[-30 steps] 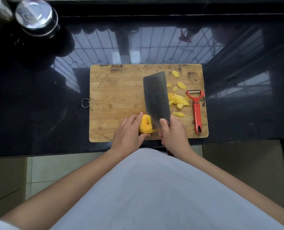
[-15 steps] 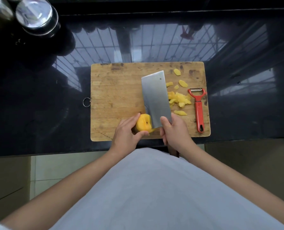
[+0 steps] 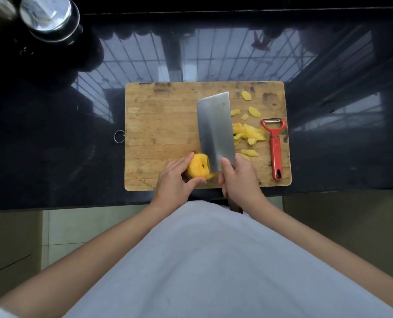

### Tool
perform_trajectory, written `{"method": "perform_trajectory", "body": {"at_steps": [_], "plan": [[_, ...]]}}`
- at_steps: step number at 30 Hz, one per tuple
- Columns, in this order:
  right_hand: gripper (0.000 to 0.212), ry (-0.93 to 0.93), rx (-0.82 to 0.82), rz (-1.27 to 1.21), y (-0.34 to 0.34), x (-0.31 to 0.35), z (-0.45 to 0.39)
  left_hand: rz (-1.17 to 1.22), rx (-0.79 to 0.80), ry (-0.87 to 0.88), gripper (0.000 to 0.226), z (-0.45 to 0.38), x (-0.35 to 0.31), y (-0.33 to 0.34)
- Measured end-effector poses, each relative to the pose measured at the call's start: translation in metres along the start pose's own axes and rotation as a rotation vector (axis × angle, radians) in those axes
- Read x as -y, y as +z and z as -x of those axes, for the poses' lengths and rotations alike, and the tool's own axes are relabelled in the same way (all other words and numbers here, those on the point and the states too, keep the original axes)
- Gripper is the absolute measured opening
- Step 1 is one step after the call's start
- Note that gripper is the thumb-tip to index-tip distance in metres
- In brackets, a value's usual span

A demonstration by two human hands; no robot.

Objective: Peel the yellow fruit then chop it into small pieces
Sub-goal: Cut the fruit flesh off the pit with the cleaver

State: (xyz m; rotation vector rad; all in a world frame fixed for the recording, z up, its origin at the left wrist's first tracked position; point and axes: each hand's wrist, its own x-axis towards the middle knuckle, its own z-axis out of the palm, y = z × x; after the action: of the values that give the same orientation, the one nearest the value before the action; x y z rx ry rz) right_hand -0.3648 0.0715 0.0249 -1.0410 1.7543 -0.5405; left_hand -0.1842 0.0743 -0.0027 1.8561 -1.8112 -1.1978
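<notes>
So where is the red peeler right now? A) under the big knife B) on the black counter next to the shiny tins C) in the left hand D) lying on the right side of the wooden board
D: the red peeler lies untouched on the right side of the wooden board, past the yellow peelings, while the right hand holds the big knife.

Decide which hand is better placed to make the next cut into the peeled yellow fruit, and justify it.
The right hand: it already grips the broad steel cleaver, its blade beside the peeled yellow fruit. The left hand holds the fruit.
</notes>
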Motion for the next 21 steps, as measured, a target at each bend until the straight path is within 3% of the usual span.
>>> {"method": "perform_trajectory", "body": {"at_steps": [5, 21], "plan": [[0.019, -0.008, 0.116, -0.081, -0.01, 0.0, -0.005, 0.025, 0.004, -0.005, 0.079, -0.001, 0.0, 0.0], [0.02, 0.043, 0.23, -0.126, -0.016, 0.003, -0.022, -0.001, 0.018, 0.018, 0.076, -0.004, 0.002, -0.002]]}}
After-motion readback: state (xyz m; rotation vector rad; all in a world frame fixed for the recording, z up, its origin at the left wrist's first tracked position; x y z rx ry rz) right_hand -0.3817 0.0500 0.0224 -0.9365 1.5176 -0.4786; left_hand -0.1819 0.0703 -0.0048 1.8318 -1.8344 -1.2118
